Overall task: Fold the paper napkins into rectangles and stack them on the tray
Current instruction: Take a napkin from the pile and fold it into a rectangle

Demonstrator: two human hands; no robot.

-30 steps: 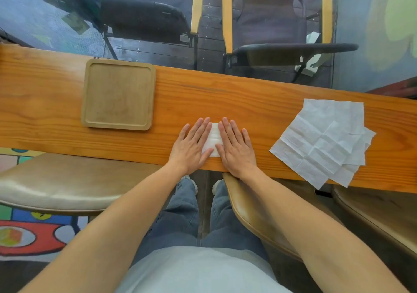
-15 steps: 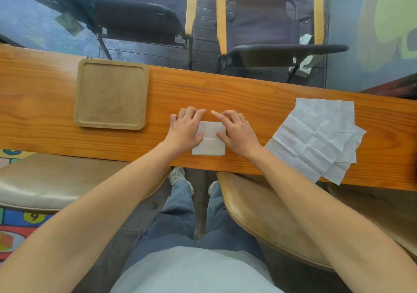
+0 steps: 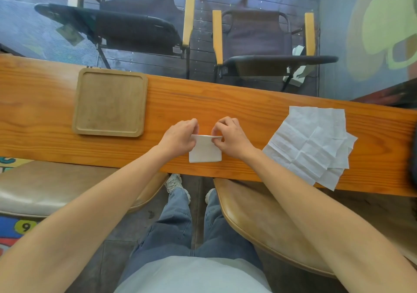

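I am pinching the far edge of the folded napkin (image 3: 205, 151) with both hands; my left hand (image 3: 180, 138) is closed on its far-left corner, my right hand (image 3: 230, 138) on its far-right corner, each grip clamped thumb against fingers on the paper; the napkin is lying on the bench (image 3: 237, 112) near the near edge, far edge lifted a little, near edge flat; the tray (image 3: 77, 114) is sitting to the left, far side, nothing on it; the unfolded napkins (image 3: 316, 143) are piled to the right, overhanging the near edge; judging the paper very light, soft, limp, tear-prone; best held at corners or along an edge, then creased flat; a loose layer could slip or spring open if I am pulling unevenly.
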